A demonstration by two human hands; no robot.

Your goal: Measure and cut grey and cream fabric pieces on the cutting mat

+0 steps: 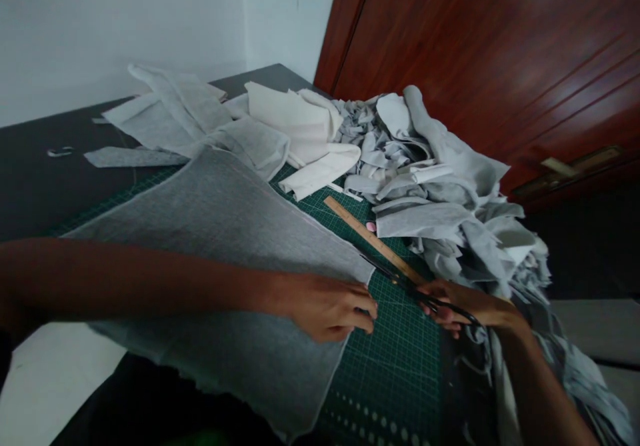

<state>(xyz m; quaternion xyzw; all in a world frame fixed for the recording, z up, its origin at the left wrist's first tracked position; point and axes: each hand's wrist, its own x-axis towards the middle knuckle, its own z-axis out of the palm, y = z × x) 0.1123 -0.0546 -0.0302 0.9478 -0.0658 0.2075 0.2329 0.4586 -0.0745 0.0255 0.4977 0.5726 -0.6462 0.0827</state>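
A large piece of grey cloth (250, 233) lies spread over the green cutting mat (395, 353), its near part hanging toward my lap. My left hand (335, 309) rests at the cloth's right edge with its fingers curled in; whether they pinch the cloth is hidden. In my right hand (450, 306) is a pair of dark scissors (395, 278), gripped by the handles. Their blades point left to the cloth's right corner; I cannot tell whether they touch it. A wooden ruler (370, 236) lies on the mat just beyond the scissors.
Folded white and pale grey cloth (295, 126) lies at the back. A heap of grey scraps (440, 193) covers the table's right side, beside a reddish wooden door (490, 66). A small pink item (371, 227) sits near the ruler. A white wall (125, 26) borders the dark table (30, 179).
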